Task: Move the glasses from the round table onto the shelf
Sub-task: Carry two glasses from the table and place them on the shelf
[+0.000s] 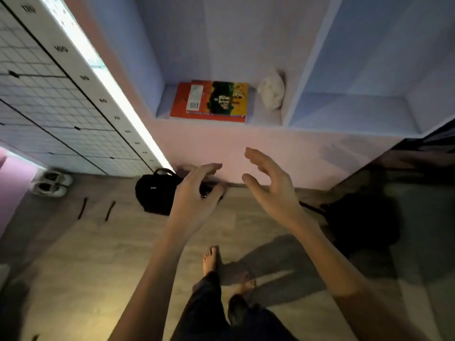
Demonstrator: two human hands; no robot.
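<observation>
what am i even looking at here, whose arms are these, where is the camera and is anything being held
There is no machine here. A person wears one wide-angle camera on the head, so this single picture looks forward and down over their own bare arms. The left hand has curled fingers, and a small dark thing shows in its grip. It may be the glasses, but it is too blurred to be sure. The right hand is open beside it and holds nothing. Ahead stands a pale open shelf. In its left compartment lie a red and yellow book and a white crumpled lump. On the wooden floor are a black bag, a pair of white shoes and the person's bare feet. No round table is in view.
</observation>
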